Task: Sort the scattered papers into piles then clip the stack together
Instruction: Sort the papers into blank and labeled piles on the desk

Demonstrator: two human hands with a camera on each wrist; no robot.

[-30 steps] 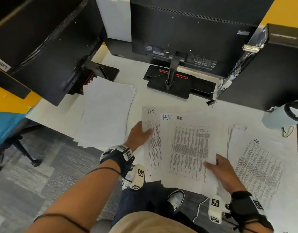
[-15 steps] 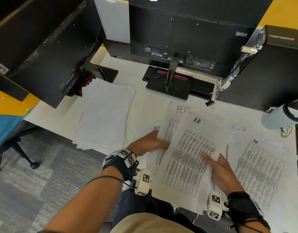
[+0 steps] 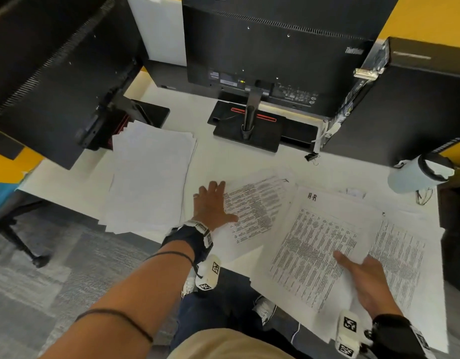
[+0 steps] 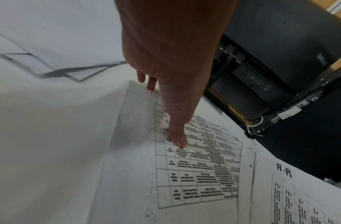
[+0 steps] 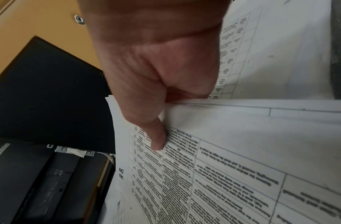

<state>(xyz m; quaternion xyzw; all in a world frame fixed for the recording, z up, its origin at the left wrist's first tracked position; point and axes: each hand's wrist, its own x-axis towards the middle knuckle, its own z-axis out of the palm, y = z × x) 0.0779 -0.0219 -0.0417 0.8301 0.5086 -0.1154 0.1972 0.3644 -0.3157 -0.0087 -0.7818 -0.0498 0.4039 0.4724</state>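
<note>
Two hands work the printed sheets at the desk's near edge. Nearest, the right hand (image 3: pixel 366 281) pinches the "H-R" sheet (image 3: pixel 319 252), thumb on top of the print and fingers curled beneath, as the right wrist view shows. That sheet's long axis runs away from the person and tilts to the right, and it partly overlaps the printed pile (image 3: pixel 405 257) on the right side.

Slightly farther and to the left, the left hand (image 3: pixel 213 206) lies flat with its fingers spread and straight, pressing on the left edge of the loose table sheets (image 3: pixel 252 208) in the middle. These fan crookedly toward the far right.

Left of that hand sits the blank-faced pile (image 3: pixel 148 177), just beside it, its long axis running front to back.

Farthest, a black binder clip (image 3: pixel 310 157) rests on the white desk (image 3: pixel 223 161) near the monitor base (image 3: pixel 247 130), well apart from both hands and probably closer to the right one once it lets go.
</note>
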